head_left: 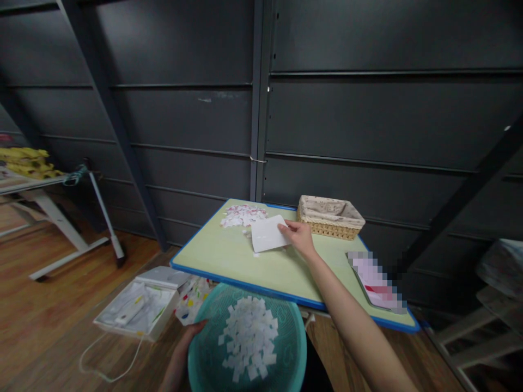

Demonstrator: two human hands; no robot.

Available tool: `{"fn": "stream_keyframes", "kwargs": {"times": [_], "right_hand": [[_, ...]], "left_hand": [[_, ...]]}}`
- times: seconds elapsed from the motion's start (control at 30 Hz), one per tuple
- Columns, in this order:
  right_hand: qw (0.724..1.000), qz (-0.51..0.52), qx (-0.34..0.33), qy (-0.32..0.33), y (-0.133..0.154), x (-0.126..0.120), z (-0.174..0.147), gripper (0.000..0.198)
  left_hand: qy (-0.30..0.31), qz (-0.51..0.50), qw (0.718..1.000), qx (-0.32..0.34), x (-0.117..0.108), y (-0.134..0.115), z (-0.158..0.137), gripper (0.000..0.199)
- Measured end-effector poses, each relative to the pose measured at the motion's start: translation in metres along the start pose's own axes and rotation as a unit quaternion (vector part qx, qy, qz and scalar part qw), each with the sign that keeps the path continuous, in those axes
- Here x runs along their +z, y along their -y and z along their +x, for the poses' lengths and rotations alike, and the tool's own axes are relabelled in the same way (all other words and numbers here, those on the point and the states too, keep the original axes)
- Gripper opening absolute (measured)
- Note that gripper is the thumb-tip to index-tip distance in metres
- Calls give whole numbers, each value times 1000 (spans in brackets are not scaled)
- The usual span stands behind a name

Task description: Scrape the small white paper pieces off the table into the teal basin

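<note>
My right hand (299, 237) is closed on the edge of a white rectangular card (265, 235), tilted just over the pale green tabletop (220, 250). Several small white paper pieces show by the card's left and lower edges. Behind it, a heap of cut paper pieces (242, 215), some with red print, lies at the table's far left. My left hand (191, 333) grips the left rim of a green plastic basket (291, 348) below the table's front edge; part of this hand is hidden behind the basket. Many small white paper squares (250, 337) cover the basket's bottom.
A cloth-lined wicker basket (327, 218) stands at the table's back right. Near the right edge lies a flat pinkish object (376, 283), partly blurred out. On the floor to the left are an open white box (137, 310) with a cord and a dotted bag (194, 299).
</note>
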State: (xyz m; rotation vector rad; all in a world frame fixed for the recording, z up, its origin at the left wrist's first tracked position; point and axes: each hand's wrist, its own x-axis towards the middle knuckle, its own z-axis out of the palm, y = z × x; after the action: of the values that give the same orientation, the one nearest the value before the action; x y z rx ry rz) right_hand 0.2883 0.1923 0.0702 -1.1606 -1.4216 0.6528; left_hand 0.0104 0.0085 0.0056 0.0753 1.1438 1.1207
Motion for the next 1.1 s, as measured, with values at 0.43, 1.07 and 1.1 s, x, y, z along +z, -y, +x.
{"fn": "stream_keyframes", "kwargs": {"times": [0.43,1.07,1.1], "right_hand": [[999,23,22,25,1,1,-1,46],[996,55,50,53,6,4,-5,48],[996,61,52,47,6,3,-4,49]], "left_hand": [[-30,55,998,26,8,-3,-8,58],[-12,35,999,25,1,0,-1,65],[-13,32,999,26,2,0,-2,66]]}}
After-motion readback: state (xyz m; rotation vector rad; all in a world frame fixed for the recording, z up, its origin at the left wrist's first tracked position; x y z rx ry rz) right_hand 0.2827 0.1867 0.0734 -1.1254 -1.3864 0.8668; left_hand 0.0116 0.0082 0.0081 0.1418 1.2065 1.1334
